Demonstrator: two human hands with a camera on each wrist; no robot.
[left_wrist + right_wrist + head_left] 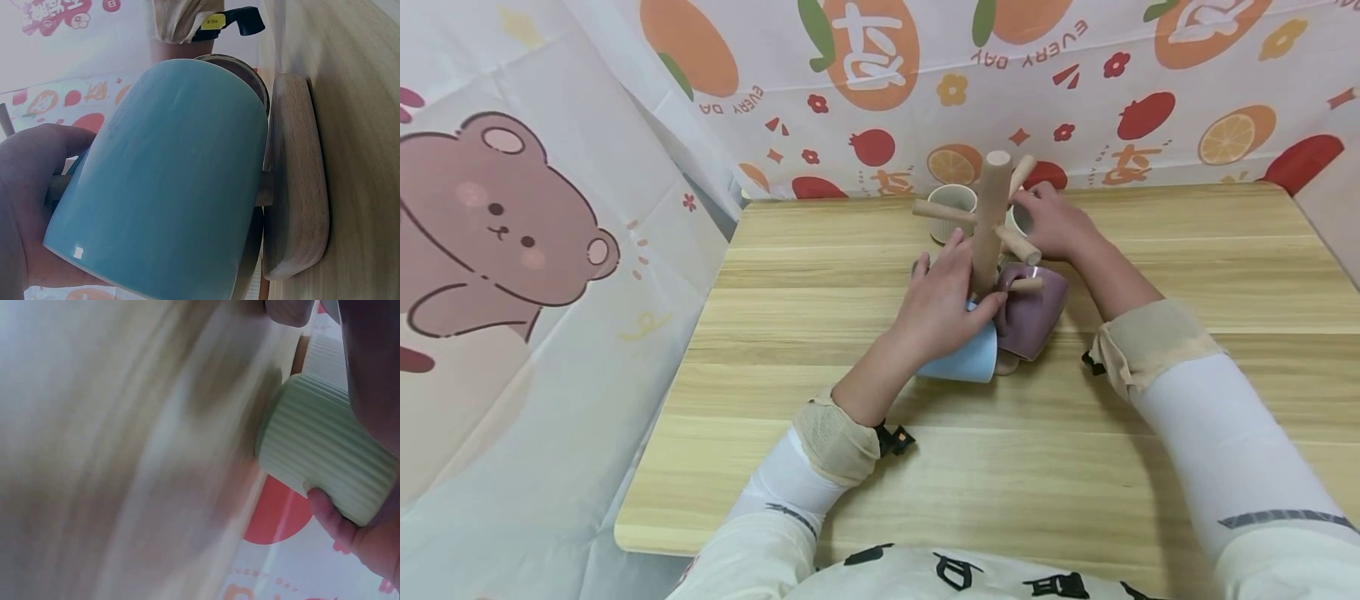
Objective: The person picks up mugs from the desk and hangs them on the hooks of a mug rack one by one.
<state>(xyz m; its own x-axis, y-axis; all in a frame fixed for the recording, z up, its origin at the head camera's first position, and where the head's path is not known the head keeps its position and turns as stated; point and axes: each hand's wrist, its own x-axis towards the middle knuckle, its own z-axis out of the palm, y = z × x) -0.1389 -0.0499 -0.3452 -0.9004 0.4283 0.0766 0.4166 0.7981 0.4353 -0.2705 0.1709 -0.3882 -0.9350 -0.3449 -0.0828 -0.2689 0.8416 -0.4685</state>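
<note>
A wooden mug tree (992, 208) stands toward the back of the table, its post upright with several pegs. My left hand (936, 308) grips the post low down, thumb across the front and fingers on the left side. Just below that hand hangs a light blue mug (966, 358), filling much of the left wrist view above the round wooden base (297, 175). On the right side a purple mug (1041, 312) hangs tilted from a low peg. Behind the tree, my right hand (1052, 223) holds a pale green ribbed mug (325, 447), thumb against its side.
A whitish ribbed cup (951, 229) stands behind the tree at the left, under a peg. The wooden table (790, 358) ends at the back against a fruit-printed cloth (880, 142). A bear-printed cloth (550, 225) hangs at the left.
</note>
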